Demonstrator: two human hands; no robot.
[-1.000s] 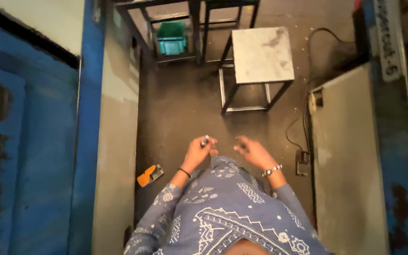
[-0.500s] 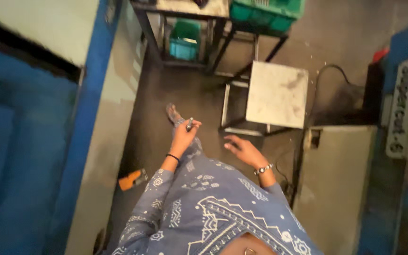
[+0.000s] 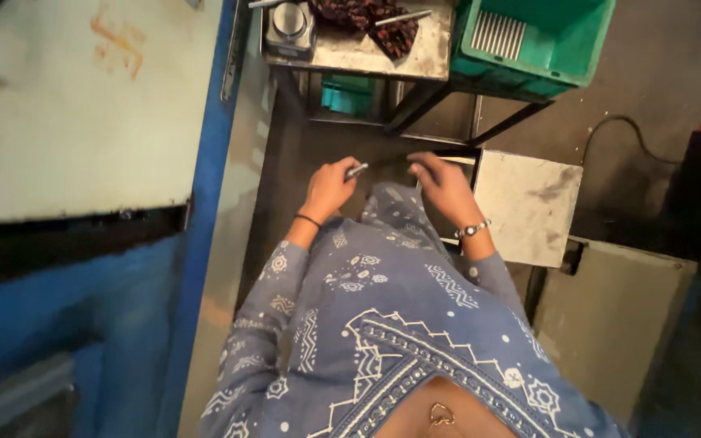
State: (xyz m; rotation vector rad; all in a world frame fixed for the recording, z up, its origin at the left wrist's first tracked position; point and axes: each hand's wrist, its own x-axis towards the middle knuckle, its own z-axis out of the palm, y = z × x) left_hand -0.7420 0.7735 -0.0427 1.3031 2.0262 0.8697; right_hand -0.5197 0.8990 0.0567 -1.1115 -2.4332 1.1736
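Green crate (image 3: 529, 40) — blue tunic (image 3: 391, 324), white-patterned.

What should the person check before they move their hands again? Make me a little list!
1. Left hand grips the small metal rod: ok.
2. Right hand empty: ok, nothing seen in it.
3. Green crate sits safely on its frame: cannot tell.
4. Grey table has bare space: ok.
5. Metal stool close to the right hand: ok.
6. Floor underfoot: cannot tell, hidden by clothing.
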